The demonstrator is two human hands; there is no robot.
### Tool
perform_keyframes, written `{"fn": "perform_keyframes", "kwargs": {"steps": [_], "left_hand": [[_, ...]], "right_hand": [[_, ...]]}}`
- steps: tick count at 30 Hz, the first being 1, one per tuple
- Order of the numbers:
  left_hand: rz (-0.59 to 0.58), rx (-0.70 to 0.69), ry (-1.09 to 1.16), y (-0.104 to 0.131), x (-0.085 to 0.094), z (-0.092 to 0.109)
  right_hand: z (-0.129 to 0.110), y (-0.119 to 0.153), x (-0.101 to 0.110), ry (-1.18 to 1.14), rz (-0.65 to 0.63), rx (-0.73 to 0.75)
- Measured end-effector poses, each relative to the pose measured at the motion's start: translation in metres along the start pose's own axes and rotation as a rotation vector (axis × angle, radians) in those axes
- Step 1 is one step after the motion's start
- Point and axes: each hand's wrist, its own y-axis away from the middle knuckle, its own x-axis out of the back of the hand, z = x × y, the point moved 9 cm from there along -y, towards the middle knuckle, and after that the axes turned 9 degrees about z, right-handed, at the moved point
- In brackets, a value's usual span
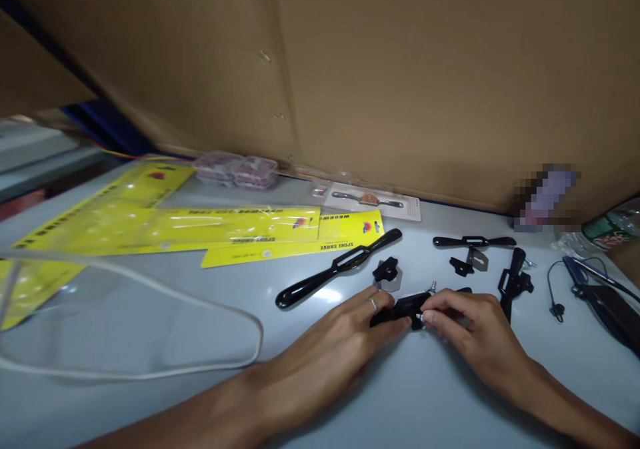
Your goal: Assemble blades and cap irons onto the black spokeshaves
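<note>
My left hand (345, 325), with a ring on one finger, is closed around one end of a black spokeshave (411, 304) low over the table. At the spokeshave's middle, my right hand (473, 319) pinches a small silver screw (421, 317). Another screw (433, 287) sticks up on the far side of the tool. Beyond my left hand lies a larger black spokeshave body (345, 262), beside a black cap plate (387, 269) resting on a grey blade. To the right are a smaller spokeshave body (474, 241), a second cap plate (461, 267) and blade (479, 259), and a third body (510, 282).
Yellow spokeshave cards (295, 235) with clear blister covers lie at the left and back. A white cable loop (200, 285) crosses the left side. Clear boxes (235, 170) and a white packaged spokeshave (373, 201) stand near the cardboard wall (400, 89). Glasses (600, 295) rest at right.
</note>
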Motion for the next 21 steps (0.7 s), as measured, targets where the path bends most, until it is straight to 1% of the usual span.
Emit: {"fn": "perform_keyframes", "kwargs": {"steps": [4, 6, 10, 13, 15, 18, 21], "left_hand": [[-0.004, -0.002, 0.015, -0.001, 0.000, 0.001], [-0.005, -0.007, 0.004, -0.002, 0.001, 0.001], [0.002, -0.025, -0.003, -0.004, 0.001, 0.002], [0.007, -0.034, 0.001, -0.004, 0.001, 0.003], [0.014, -0.049, 0.002, -0.004, 0.002, 0.004], [0.027, -0.059, 0.002, -0.005, 0.002, 0.004], [0.037, -0.064, -0.001, -0.006, 0.001, 0.003]], "right_hand": [[-0.010, 0.002, 0.000, 0.102, 0.010, 0.124], [-0.018, 0.003, 0.000, 0.151, 0.037, 0.209], [-0.040, 0.014, -0.003, 0.311, 0.100, 0.527], [-0.046, 0.026, -0.008, 0.411, 0.100, 0.716], [-0.046, 0.032, -0.008, 0.478, 0.096, 0.799], [-0.047, 0.036, -0.009, 0.616, 0.071, 0.869], [-0.054, 0.036, -0.010, 0.716, 0.043, 0.950]]}}
